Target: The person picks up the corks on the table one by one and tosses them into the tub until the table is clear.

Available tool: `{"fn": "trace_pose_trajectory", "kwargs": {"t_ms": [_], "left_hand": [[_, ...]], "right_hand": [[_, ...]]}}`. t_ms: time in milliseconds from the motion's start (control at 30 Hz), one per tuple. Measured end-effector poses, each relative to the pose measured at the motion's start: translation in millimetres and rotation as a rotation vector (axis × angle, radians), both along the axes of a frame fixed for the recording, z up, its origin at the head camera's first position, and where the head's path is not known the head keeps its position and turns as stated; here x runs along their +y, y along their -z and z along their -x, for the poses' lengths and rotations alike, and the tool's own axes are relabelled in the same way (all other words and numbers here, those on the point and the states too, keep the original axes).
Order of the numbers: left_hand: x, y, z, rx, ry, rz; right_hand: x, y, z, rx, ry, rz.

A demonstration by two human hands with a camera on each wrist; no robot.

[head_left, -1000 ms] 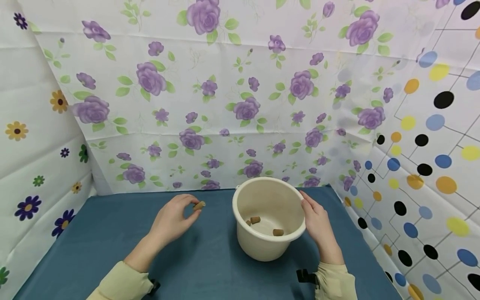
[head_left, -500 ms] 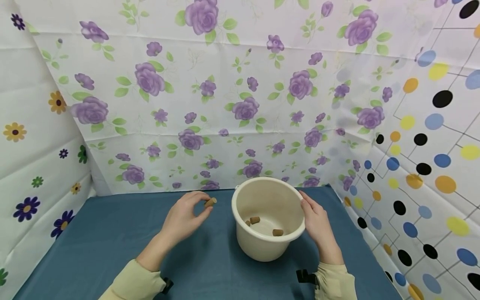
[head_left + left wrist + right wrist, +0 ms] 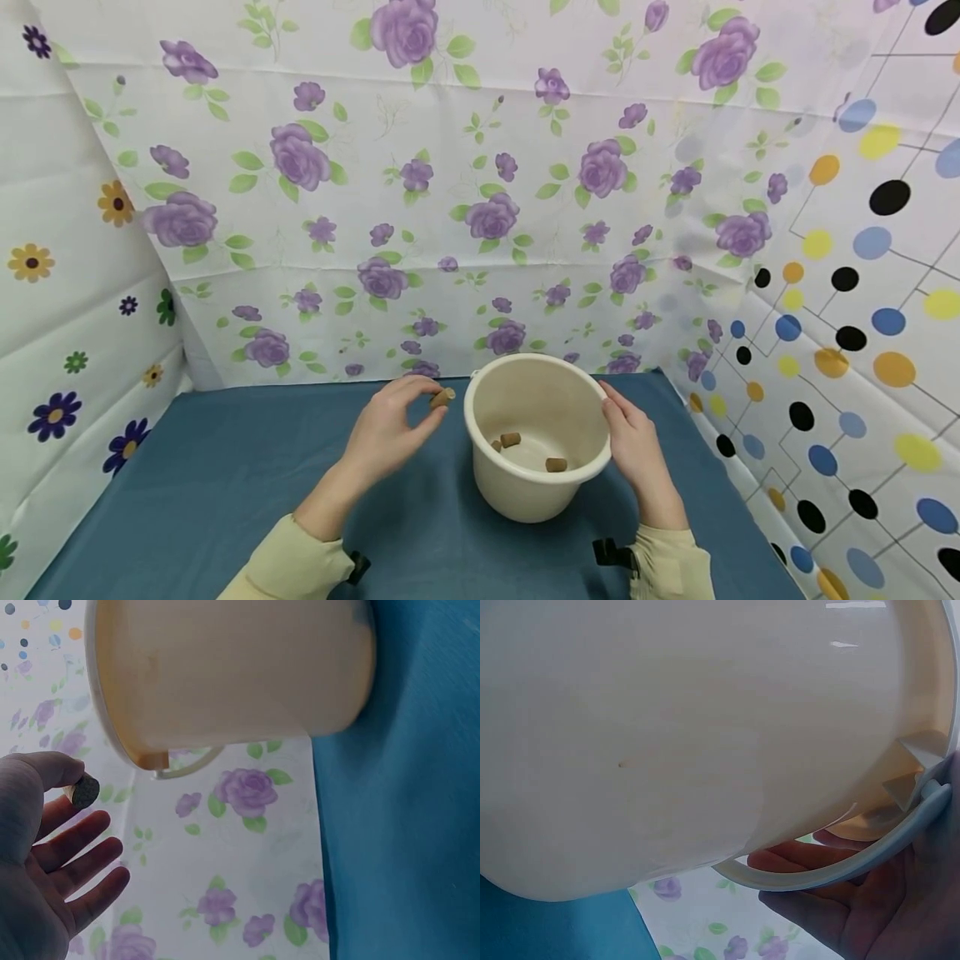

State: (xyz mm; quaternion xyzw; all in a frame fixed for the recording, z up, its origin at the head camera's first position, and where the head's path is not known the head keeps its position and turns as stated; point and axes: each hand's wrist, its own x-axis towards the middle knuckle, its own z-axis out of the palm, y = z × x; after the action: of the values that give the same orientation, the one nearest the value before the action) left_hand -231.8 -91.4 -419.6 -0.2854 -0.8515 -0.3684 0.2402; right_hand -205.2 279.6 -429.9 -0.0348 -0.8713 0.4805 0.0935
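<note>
My left hand (image 3: 384, 435) pinches a small brown cork (image 3: 442, 397) between thumb and index finger, just left of the bucket's rim. In the left wrist view the round speckled end of the cork (image 3: 84, 792) faces out while the other fingers spread loosely. A cream plastic bucket (image 3: 525, 497) leans a little toward me over the blue cloth. Inside it lie three corks (image 3: 557, 465), one partly hidden by the near rim. My right hand (image 3: 633, 437) grips the bucket's right rim; in the right wrist view its fingers pass behind the curved bucket handle (image 3: 802, 879).
A blue cloth (image 3: 225, 467) covers the table. Behind it hangs a white sheet with purple roses (image 3: 450, 208). A flower-print sheet (image 3: 82, 275) closes the left side and a dotted sheet (image 3: 847, 392) the right. Black straps (image 3: 615, 553) sit at both wrists.
My left hand has moved right with the cork, nearer to the bucket's left rim. The right hand, the bucket and the corks inside stay where they were.
</note>
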Motion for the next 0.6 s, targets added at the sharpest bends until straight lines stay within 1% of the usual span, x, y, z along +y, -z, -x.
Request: {"fn": "trace_pose_trajectory", "kwargs": {"t_ms": [167,267,400,600], "left_hand": [[8.3,-4.9,-2.2,-0.006,0.027,-0.020],[12.6,-6.9,-5.6,-0.009,0.049,-0.031],[17.6,-9.3,-9.5,-0.007,0.057,-0.046],[26.6,-15.6,-10.4,0.006,0.083,-0.070]], "right_hand": [[0,0.6,-0.8,-0.002,0.007,-0.001],[0,2.1,-0.6,-0.009,0.012,-0.001],[0,3.1,0.5,-0.010,0.009,0.009],[0,0.5,0.3,-0.002,0.004,0.019]]}}
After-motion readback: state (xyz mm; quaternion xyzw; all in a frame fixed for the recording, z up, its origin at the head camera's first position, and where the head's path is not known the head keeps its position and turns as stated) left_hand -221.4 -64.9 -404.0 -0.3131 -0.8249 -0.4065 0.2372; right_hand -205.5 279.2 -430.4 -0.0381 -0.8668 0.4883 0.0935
